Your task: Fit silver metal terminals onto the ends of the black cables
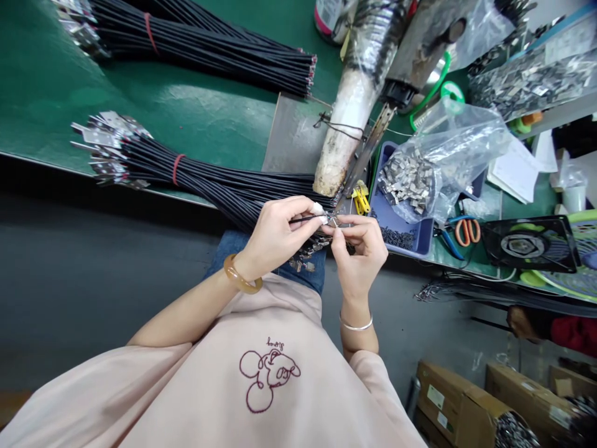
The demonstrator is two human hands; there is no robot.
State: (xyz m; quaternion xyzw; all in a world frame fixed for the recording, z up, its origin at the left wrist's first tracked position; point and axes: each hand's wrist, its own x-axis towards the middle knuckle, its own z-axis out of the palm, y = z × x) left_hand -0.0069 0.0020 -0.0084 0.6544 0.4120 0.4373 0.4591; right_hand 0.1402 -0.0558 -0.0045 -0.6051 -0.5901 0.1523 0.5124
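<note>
My left hand [284, 233], with a tan bangle at the wrist, pinches a thin black cable [302, 219] close to its end. Fingertips of my right hand [359, 249] close on a small shiny metal piece [332, 221] at that cable end; whether the two are joined is too small to tell. Just beyond my hands lies a bundle of black cables [219, 180], tied with a red band and tipped with metal pieces at its far left end. More metal-tipped cable ends [303, 258] show beneath my hands, over my lap.
A second cable bundle [209, 46] lies farther back on the green table [186, 118]. A wrapped post [347, 118] leans over the metal plate [293, 134]. At right are a purple tray [422, 242] with metal parts, yellow snips [360, 198], orange-handled scissors [467, 231] and a fan [529, 244].
</note>
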